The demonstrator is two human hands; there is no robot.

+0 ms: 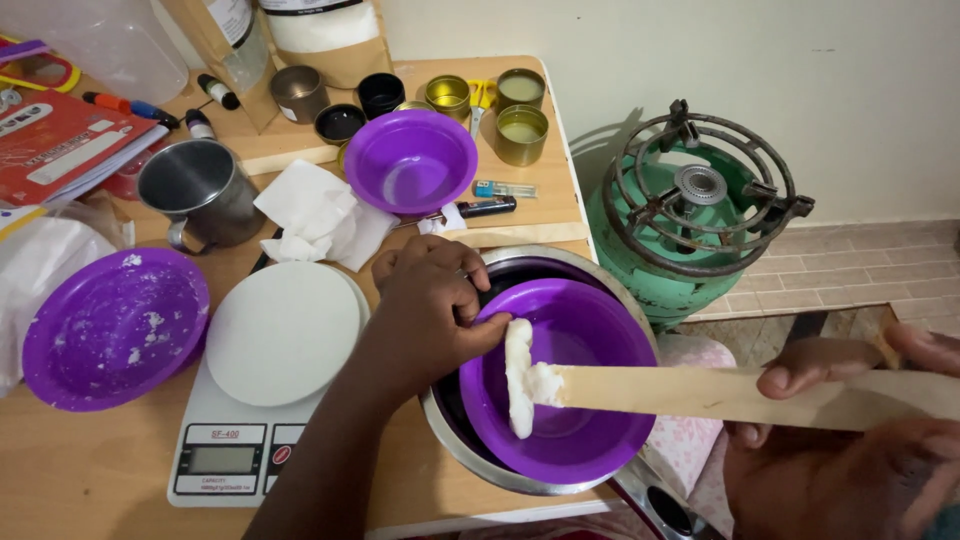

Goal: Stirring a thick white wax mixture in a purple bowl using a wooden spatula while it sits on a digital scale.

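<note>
Far left: purple plate (115,330) with white residue, resting on the wooden table (80,470). Beside it, a kitchen scale (262,400) with round white platform; behind, a steel mug (200,190) and an empty purple bowl (410,160). Centre: left hand (425,300), fingers curled, pinching the near rim of a second purple bowl (565,380), which sits inside a steel pot (520,475). White fatty lump (520,375) clings to the tip of a flat wooden paddle (720,395) over that bowl. Right: right hand (850,400) clamped on the paddle's handle end. Hands well apart. Green gas burner (690,210) stands behind on the floor.
</note>
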